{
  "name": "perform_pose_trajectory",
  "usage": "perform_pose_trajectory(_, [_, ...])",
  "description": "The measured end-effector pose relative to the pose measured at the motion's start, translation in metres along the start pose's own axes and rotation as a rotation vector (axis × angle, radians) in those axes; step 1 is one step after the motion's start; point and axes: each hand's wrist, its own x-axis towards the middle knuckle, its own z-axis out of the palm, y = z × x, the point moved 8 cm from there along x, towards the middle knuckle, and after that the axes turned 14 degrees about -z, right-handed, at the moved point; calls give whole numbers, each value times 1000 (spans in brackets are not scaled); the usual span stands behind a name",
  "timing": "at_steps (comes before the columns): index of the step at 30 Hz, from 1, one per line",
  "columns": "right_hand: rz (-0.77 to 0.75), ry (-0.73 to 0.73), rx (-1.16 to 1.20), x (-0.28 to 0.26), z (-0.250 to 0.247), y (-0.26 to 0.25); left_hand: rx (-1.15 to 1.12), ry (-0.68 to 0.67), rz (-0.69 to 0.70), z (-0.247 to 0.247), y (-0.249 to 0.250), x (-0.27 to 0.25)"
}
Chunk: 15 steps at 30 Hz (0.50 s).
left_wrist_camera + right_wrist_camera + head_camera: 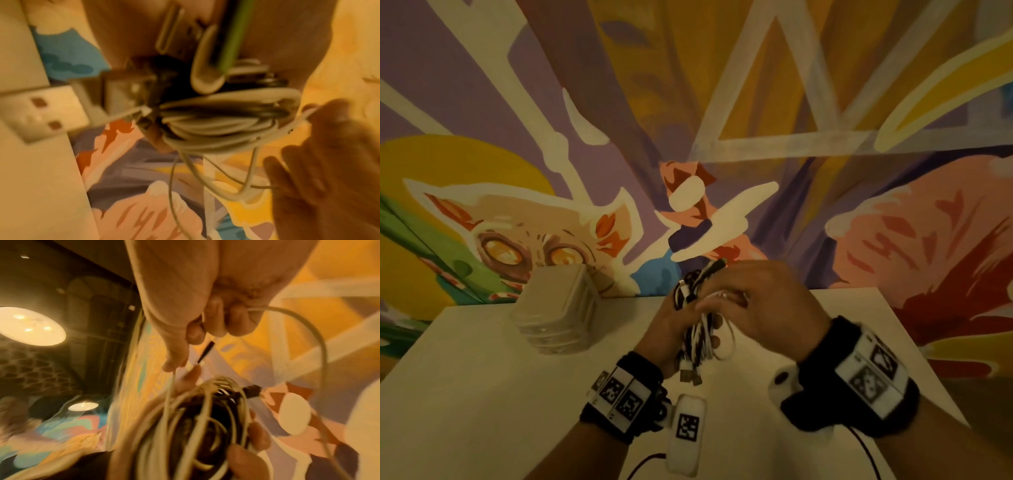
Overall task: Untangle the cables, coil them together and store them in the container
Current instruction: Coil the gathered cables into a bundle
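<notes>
White table [482, 394] pushed right up against a painted wall [756, 85]. Only thing sitting on it is a clear plastic container [556, 310], back near the wall.

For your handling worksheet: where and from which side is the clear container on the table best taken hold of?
Grip the container across its side walls, coming from the right, where both hands work. It stands upright on the table, left of the cable bundle, its flat ribbed walls free. Its top is too dim to judge.
</notes>
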Motion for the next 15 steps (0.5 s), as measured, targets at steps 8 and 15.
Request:
perform_pose_trajectory(8, [237, 286, 111, -2, -12, 36, -225, -114, -144, 19, -20, -3])
perform_pose_trajectory(15, [427, 198, 12, -9, -15, 74, -142, -150, -149, 22, -21, -2])
